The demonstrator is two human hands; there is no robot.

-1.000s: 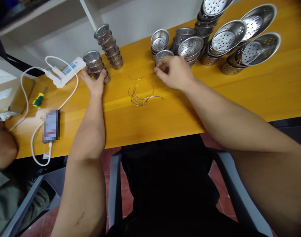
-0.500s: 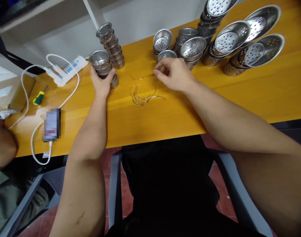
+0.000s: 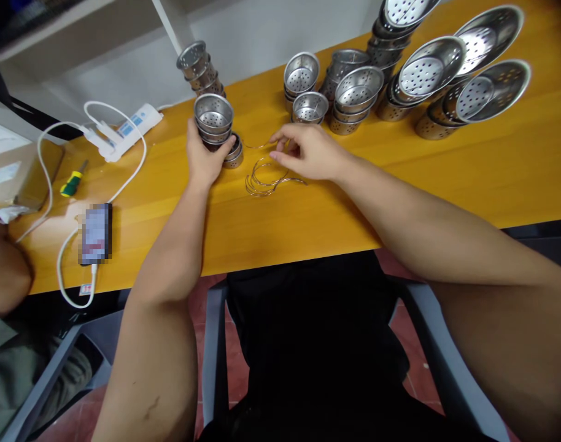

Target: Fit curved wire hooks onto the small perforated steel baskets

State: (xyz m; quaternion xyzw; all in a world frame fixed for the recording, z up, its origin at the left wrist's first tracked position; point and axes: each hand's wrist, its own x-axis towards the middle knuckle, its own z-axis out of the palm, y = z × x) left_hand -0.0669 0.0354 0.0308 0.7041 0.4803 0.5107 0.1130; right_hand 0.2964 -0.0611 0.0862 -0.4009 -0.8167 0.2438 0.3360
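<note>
My left hand (image 3: 203,158) is wrapped round a stack of perforated metal cups (image 3: 213,116), thumb on its right side. The lower cups (image 3: 233,156) of this stack show beyond the thumb. My right hand (image 3: 310,150) hovers over the table, fingers bent, with a gap between thumb and forefinger. Its fingertips are beside a thin curved wire (image 3: 255,147); whether they touch it I cannot tell. Below lie several more curved wires (image 3: 262,190) in a loose tangle.
Another cup stack (image 3: 200,67) stands behind my left hand. More perforated cups (image 3: 358,92) and wide-rimmed strainers (image 3: 474,98) stand at the right. To the left are a power strip (image 3: 137,123), a screwdriver (image 3: 73,179), a phone (image 3: 95,233), a cardboard box (image 3: 27,166) and another person's arm (image 3: 7,264).
My left hand has moved right with the cup stack, closer to the wires. My right hand has come left and down from the small cups to the single wire.
</note>
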